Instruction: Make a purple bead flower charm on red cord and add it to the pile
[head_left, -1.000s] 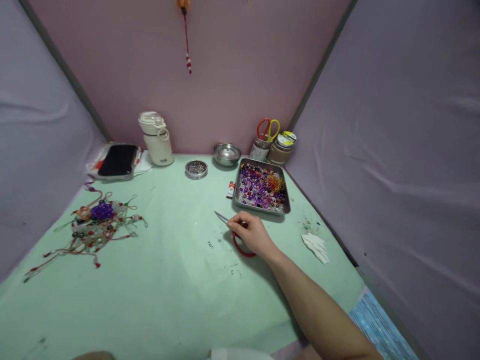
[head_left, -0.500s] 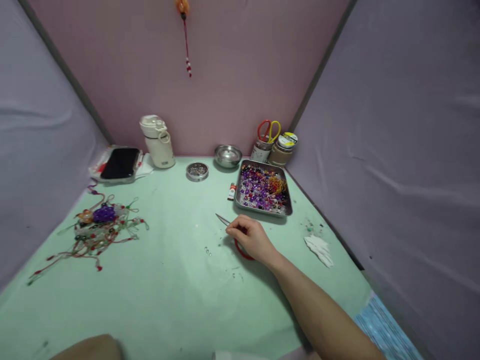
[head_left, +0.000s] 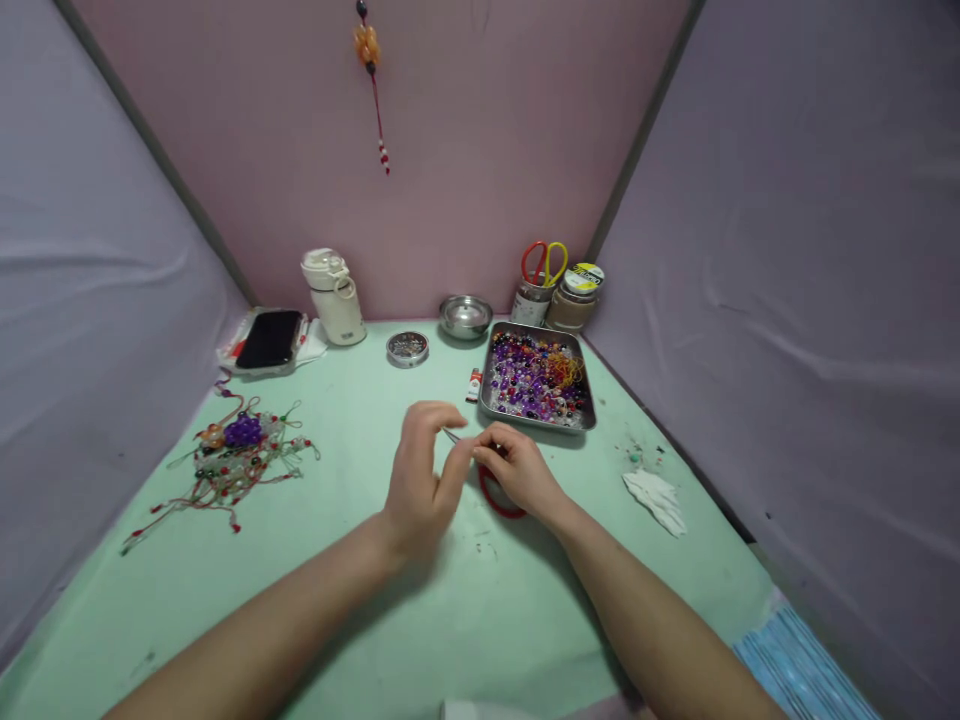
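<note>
Small scissors with a red handle (head_left: 501, 500) are in my right hand (head_left: 521, 475), whose fingers are closed round them over the middle of the mat. Their thin metal blade (head_left: 451, 435) points left between my hands. My left hand (head_left: 424, 475) is close beside it, thumb and fingers apart around the blade's end and nothing visible between them; it is slightly blurred. The left thumb tip is very near the right fingertips, and I cannot tell whether they touch. Dark scraps (head_left: 486, 546) lie on the green mat (head_left: 360, 620) below the hands.
A metal tray (head_left: 536, 420) of beads stands behind my right hand, with a small red-and-white box (head_left: 473, 385) beside it. Beaded cords (head_left: 232, 460) lie left. Behind are a bottle (head_left: 335, 300), phone (head_left: 270, 338), round case (head_left: 407, 348), bowl (head_left: 465, 318) and jars (head_left: 574, 300). White cloth (head_left: 654, 500) lies right.
My left hand has come up from the lower left edge to meet the right hand by the blade. It covers where small clear beads lay. The whole view has shifted slightly.
</note>
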